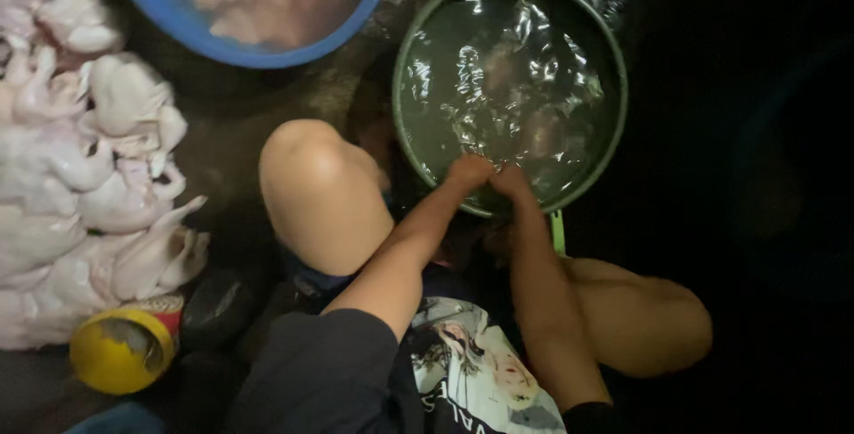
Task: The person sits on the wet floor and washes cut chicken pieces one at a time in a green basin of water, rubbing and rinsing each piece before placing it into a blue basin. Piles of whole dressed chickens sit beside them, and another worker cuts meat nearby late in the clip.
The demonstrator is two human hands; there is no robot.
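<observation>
A heap of plucked pale chickens (80,176) is piled at the far left on the wet floor, with a yellow cup (120,351) lying on its side just below it. A blue basin (178,20) is seen at the top, with more pale meat inside.

Right of centre stands a green tub (614,52) filled with rippling water. The left hand (470,172) and the right hand (511,180) are dipped at the tub's near rim, side by side and touching. The fingers are under the water surface and are hidden by glare, so whether they are spread, curled or clasped on something cannot be told.

The step in hand is judged to be washing in the tub. Pinkish lumps (525,87) are dimly seen under the water, near the middle and well beyond the hands; they are probably meat pieces, but shape is blurred by ripples. They look soft and slippery. For the next move, a reach further into the water and a firm hold would be called for, since wet meat is likely to slide.
</observation>
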